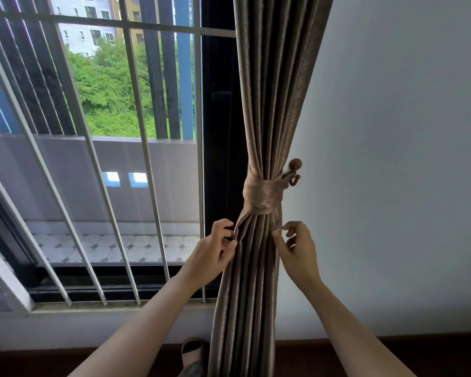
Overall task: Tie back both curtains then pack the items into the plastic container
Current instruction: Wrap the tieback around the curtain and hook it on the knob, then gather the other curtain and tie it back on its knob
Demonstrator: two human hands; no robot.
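A brown curtain [267,104] hangs at the right side of the window, gathered at mid height by a matching fabric tieback [261,195]. The tieback loops to a round bronze wall hook [295,170] on the white wall. Just below the tieback, my left hand [215,251] pinches the curtain's left folds between thumb and fingers. My right hand [297,248] touches the curtain's right edge with thumb and fingertips. No plastic container is in view.
White window bars [98,159] and a dark frame [218,131] stand to the left, with a sill [93,308] below. A slippered foot [192,352] shows on the dark floor beside the curtain's bottom. Plain white wall [392,159] fills the right.
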